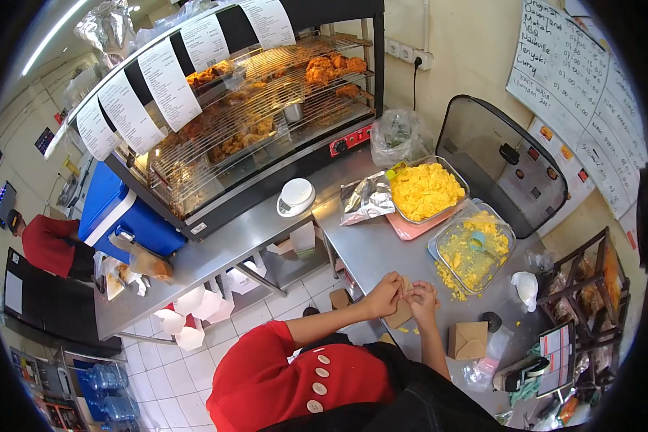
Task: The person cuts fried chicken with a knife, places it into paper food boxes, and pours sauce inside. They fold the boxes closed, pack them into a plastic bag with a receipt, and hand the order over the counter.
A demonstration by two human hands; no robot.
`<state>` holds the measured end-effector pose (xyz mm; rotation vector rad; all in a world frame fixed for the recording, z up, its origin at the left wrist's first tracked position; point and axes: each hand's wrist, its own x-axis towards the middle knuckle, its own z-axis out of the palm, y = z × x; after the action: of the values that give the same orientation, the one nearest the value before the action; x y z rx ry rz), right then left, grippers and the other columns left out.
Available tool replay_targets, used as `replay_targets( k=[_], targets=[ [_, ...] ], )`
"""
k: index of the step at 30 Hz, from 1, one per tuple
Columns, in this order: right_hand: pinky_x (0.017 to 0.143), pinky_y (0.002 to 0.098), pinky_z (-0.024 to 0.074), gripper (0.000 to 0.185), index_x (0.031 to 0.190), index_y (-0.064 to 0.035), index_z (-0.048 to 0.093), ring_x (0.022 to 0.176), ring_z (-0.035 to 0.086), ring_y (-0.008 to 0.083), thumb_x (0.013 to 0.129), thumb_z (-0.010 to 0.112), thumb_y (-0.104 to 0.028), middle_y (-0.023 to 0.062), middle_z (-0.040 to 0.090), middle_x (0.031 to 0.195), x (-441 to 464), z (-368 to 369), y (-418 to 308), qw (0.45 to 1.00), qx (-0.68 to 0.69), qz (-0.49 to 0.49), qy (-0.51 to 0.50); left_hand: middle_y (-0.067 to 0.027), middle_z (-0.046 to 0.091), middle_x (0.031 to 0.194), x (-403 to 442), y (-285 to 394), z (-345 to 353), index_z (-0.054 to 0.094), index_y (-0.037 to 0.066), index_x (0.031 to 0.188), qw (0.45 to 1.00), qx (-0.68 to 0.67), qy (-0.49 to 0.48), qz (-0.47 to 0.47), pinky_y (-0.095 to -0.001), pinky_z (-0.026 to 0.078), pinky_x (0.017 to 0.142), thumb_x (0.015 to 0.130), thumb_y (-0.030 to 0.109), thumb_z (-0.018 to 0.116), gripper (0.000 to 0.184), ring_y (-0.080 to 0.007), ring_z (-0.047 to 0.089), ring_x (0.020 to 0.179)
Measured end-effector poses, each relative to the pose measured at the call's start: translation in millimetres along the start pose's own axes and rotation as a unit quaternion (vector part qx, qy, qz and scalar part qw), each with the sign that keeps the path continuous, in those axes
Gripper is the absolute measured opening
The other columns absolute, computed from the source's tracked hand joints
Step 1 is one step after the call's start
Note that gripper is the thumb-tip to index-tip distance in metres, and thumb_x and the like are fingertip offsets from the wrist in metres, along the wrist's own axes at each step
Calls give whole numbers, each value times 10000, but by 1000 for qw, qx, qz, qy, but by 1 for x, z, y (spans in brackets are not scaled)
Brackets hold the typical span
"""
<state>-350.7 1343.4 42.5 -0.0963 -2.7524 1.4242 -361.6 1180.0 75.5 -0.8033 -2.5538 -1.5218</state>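
Scoop tray [510, 248]: in the head view, it stands on the metal table [371, 252], with a blue scoop [477, 241] resting in its yellow food; I take it as the landmark.
Brown cardboard piece [399, 315]: it is between the two hands, to the left and on the person's side of the scoop tray, apart from it.
Left hand [383, 294]: the fingers are curled and grasp the piece; I think this hand should steady it without crushing.
Right hand [422, 301]: the fingertips pinch the piece's edge, nearer to the scoop tray; small, even pressure along one crease would probably serve best.
Yellow crumbs [451, 282]: scattered beside the scoop tray; it seems wise to keep the cardboard off them.
Brown box [468, 340]: stands on the person's side of the scoop tray, well placed as a comparison for neat edges.
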Motion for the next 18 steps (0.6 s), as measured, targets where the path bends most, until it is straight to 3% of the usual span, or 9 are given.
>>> replay_targets(
  k=[4,7,10,13,16,18],
  targets=[
    [904,431,199,125,712,-143,716,1126,441,199,666,758,-252,-14,617,1060,7,-1,10,999,5,28,-41,-188,463,961,-9,18,-1,496,-36,781,996,28,59,62,-386,418,806,704,-69,557,103,-354,474,928],
    [904,437,207,139,734,-123,725,1099,472,207,670,752,-243,7,637,1032,16,2,23,997,24,24,-75,-192,455,1005,-12,13,1,504,-18,820,994,51,50,77,-395,410,834,732,-37,574,114,-359,468,965],
    [899,334,384,120,760,-19,727,1023,540,239,680,719,-109,107,586,1080,19,-3,16,982,115,79,-129,-186,450,1027,-8,6,-2,510,-3,863,999,42,24,14,-402,403,859,730,-6,603,163,-353,470,991],
    [909,325,381,177,854,-11,719,1038,534,251,722,704,-129,122,575,1116,19,-9,12,979,111,69,-155,-193,448,1046,-9,2,-2,482,20,966,989,126,68,28,-396,397,894,736,34,638,278,-359,465,1025],
    [947,390,349,448,1142,-66,627,1109,485,297,738,723,-234,149,509,1230,2,-11,-8,991,-27,-124,34,-178,449,1073,-6,-17,10,437,24,1050,992,-27,62,-103,-373,390,923,751,44,643,364,-336,465,1067],
    [962,455,308,675,1284,-111,489,1164,419,336,695,756,-308,179,433,1295,-24,-24,-56,975,-129,-182,-22,-166,449,1072,-4,-31,18,407,25,1087,977,-130,72,-152,-370,381,942,764,24,620,387,-310,461,1079]
  ],
)
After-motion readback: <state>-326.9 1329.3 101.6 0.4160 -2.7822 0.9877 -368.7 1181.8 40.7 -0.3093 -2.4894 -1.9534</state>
